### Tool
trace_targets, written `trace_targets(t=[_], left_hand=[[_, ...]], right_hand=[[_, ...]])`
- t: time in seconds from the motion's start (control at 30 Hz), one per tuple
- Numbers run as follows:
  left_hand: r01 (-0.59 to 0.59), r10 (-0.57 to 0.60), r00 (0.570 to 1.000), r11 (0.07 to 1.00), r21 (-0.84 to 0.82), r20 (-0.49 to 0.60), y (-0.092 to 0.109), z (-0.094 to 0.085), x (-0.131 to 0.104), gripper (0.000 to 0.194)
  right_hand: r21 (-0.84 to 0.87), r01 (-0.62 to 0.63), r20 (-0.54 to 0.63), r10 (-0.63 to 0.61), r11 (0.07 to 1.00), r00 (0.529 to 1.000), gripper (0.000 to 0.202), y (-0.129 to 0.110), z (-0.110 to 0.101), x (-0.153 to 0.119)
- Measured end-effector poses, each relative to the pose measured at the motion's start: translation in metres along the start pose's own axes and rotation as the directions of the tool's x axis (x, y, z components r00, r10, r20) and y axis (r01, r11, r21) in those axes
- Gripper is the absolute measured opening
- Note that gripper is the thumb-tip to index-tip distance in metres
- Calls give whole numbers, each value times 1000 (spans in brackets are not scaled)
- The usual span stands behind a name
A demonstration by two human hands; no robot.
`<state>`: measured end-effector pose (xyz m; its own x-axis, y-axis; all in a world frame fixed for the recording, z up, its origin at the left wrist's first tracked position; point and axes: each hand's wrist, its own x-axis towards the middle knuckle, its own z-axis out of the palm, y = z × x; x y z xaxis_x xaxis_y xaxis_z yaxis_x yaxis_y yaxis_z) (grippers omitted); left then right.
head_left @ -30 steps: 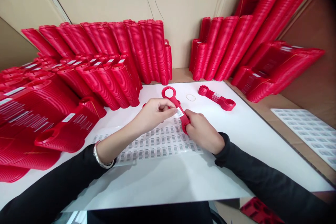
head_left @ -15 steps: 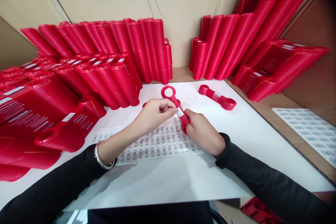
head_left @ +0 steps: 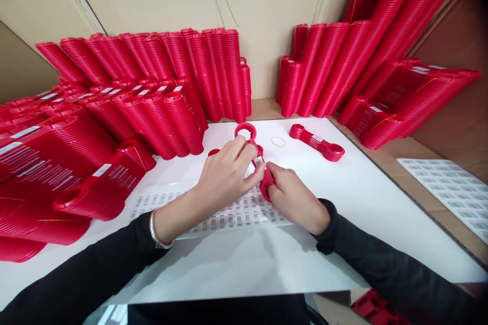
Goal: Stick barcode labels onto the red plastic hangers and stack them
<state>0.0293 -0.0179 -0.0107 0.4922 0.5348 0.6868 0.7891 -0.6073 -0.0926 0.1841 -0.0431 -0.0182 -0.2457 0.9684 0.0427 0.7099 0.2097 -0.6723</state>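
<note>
My right hand (head_left: 293, 190) grips the near end of a red plastic piece (head_left: 268, 176) with a ring at its end. My left hand (head_left: 224, 172) bends over the middle of that piece, its thumb and fingers closed at a small white barcode label (head_left: 258, 161). Whether the label is held or only touched cannot be made out. Another red ring (head_left: 246, 132) shows just beyond my left fingers. Under my hands lies a sheet of barcode labels (head_left: 236, 216), partly covered by my left forearm.
Tall stacks of red pieces (head_left: 179, 117) stand at the left, more stacks (head_left: 324, 71) at the back right. A small red bundle (head_left: 316, 142) and a rubber band (head_left: 278, 141) lie on the white table (head_left: 324, 264). Another label sheet (head_left: 450, 188) is at the right.
My left hand has turned further over the red piece and now covers more of it, with its thumb moved right along the label. My right hand keeps its grip, almost unmoved.
</note>
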Motion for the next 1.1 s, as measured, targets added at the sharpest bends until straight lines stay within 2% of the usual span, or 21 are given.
trace_targets(t=[0.2,0.27,0.33,0.43,0.53,0.67,0.73,0.8,0.87,0.93,1.0,1.1], left_hand=[[71,-69,996,996,44,-48,-12,-2,10,27],[105,-106,993,994,-27,-46,-18,-3,13,26],[156,-168,985,967,-200,-46,-23,-6,17,21],[237,-279,960,850,-471,-21,-27,-9,19,10],[290,-344,938,710,-641,43,-29,-9,20,10],[281,-343,935,550,-786,94,-32,-7,20,12],[263,-305,946,511,-818,114,-33,-7,20,15],[259,-258,957,554,-791,132,-34,-9,20,21],[242,-177,970,681,-691,165,-33,-12,19,23],[199,-76,968,809,-553,238,-28,-14,18,15],[164,-15,940,895,-414,340,-22,-12,15,12],[152,-5,875,952,-265,484,-13,-1,6,19]], right_hand=[[-25,22,18,-22,999,1000,18,-4,-2,-2],[-15,20,31,-19,1000,999,18,-5,-2,-3],[-9,12,33,-12,1000,999,18,-5,-2,-4],[-23,10,42,-9,1000,999,17,-2,-1,-4],[-25,30,34,-29,999,999,16,3,-1,-2],[3,44,-11,-44,999,999,18,10,-4,3],[20,36,-27,-36,999,999,19,14,-7,6],[31,28,-47,-27,999,999,21,18,-11,8],[43,23,-67,-20,999,998,24,21,-15,10],[51,25,-84,-20,998,996,25,22,-17,10],[32,23,-83,-20,999,996,23,22,-17,10],[-39,-1,-36,0,999,999,19,20,-13,9]])
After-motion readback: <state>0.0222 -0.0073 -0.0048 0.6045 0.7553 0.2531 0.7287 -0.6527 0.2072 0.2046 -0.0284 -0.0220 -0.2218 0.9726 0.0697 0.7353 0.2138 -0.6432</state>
